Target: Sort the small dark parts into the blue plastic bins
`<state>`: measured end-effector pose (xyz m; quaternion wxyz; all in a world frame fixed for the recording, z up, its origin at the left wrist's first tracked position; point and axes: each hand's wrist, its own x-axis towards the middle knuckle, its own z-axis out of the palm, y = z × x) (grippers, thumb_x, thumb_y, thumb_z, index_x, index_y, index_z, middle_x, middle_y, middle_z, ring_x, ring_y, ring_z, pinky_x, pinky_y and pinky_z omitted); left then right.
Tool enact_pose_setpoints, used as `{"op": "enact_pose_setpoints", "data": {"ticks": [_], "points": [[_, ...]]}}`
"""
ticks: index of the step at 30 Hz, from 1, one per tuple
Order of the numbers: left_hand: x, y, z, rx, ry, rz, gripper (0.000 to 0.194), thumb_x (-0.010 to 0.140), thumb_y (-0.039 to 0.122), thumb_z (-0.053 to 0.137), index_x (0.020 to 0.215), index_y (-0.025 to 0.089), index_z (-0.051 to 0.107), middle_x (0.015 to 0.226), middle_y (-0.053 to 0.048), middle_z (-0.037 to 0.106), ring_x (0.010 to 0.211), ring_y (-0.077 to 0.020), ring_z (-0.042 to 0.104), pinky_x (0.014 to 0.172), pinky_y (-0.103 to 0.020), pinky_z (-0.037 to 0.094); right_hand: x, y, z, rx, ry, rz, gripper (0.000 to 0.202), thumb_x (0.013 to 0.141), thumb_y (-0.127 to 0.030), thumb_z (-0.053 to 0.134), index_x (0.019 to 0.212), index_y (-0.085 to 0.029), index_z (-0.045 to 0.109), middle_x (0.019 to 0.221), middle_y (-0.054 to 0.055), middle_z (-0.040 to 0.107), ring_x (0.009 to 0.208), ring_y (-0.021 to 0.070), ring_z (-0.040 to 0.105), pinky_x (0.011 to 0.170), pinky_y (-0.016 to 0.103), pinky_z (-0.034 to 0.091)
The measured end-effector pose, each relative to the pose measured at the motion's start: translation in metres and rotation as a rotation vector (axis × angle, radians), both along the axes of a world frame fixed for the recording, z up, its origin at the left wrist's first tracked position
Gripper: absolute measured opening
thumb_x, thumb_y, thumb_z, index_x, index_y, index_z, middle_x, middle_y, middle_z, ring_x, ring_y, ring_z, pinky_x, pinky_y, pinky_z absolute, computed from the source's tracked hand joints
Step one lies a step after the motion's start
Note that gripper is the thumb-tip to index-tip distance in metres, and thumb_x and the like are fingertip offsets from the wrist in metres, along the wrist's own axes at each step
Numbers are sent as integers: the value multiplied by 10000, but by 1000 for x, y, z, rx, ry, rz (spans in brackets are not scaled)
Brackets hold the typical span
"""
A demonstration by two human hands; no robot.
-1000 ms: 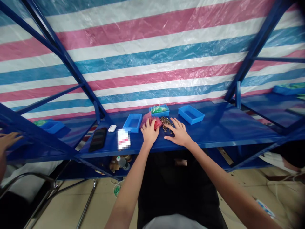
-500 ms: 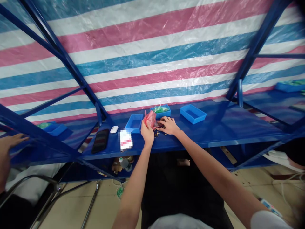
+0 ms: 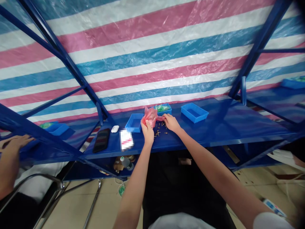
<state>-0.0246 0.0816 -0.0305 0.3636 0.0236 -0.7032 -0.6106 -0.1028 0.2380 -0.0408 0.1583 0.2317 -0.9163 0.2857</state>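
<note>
Red plastic bag (image 3: 150, 115) bunches in our curled left hand (image 3: 148, 132). Our right hand (image 3: 171, 123) pinches its edge, probably to steady it

No readable text, label, brand, number or sign anywhere, the white item (image 3: 126, 139) only coarse pixels.

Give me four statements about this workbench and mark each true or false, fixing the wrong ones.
1. The left hand holds a pink plastic bag. True.
2. The black smartphone lies to the right of the white earbud case. False: the smartphone is left of the case.
3. Small brass-coloured parts lie loose on the blue bench. True.
4. The right hand is on the smartphone. False: the hand is at the bag's edge.
</note>
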Motion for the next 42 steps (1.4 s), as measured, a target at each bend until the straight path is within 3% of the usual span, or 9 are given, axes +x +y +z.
{"op": "enact_pose_setpoints", "data": {"ticks": [4,12,18,26,30,34,37,39,42], "points": [[-5,1,-4,25,-111,-48,504,1012,545,317,1352,216,492,1334,-97,578,1258,-209,542,1105,-364,406,-9,4,-6,-282,-94,-63,310,1003,-309,331,1160,-196,573,1072,121,692,1011,271,642,866,374,480],[-2,6,-1,-561,-207,-22,374,894,434,614,1236,282,618,1301,-79,512,1269,-229,478,1136,-386,347,-8,15,-9,-712,-144,-170,479,947,-598,381,1084,-214,633,1061,85,723,985,262,660,899,400,497],[6,9,2,-716,-332,117,769,674,479,819,1358,324,504,1355,-98,460,1237,-317,471,1057,-458,391,3,17,-2,-793,-116,-159,597,934,-687,288,963,-201,634,954,65,709,925,239,631,864,365,495],[17,18,8,-741,-308,366,877,779,603,670,1490,187,367,1523,-214,308,1370,-414,321,1076,-565,343,6,24,1,-691,178,-384,482,988,-511,276,1156,-169,570,1180,160,607,1126,270,531,992,427,410],[23,23,10,-853,-173,201,577,916,488,537,1434,240,482,1558,-146,337,1453,-352,249,1161,-549,240,12,26,7,-562,248,-408,397,997,-429,278,1124,-190,569,1141,155,599,1112,285,509,981,446,393],[31,29,20,-990,-124,-2,601,760,584,712,1288,310,634,1545,-96,387,1480,-398,173,1192,-626,23,16,26,11,-455,298,-377,420,1019,-373,208,1032,-204,591,1088,144,605,1062,280,512,975,437,377],[53,41,23,-979,-87,-95,579,825,543,647,1346,298,590,1508,-94,439,1471,-376,220,1196,-634,16,15,27,10,-390,305,-401,456,1026,-354,164,1037,-208,595,1079,142,602,1053,285,516,957,439,378],[77,54,9,-986,-100,-218,578,844,538,611,1371,304,565,1452,-93,496,1424,-355,323,1202,-603,130,13,27,9,-367,304,-414,462,1029,-353,160,1037,-208,598,1066,139,603,1044,286,519,945,437,382],[116,76,-45,-985,-183,-361,343,936,419,471,1179,296,679,1229,-112,631,1235,-307,528,1110,-531,348,11,28,8,-347,308,-436,464,1034,-342,151,1037,-198,592,1061,139,599,1040,280,520,934,423,387]]}}
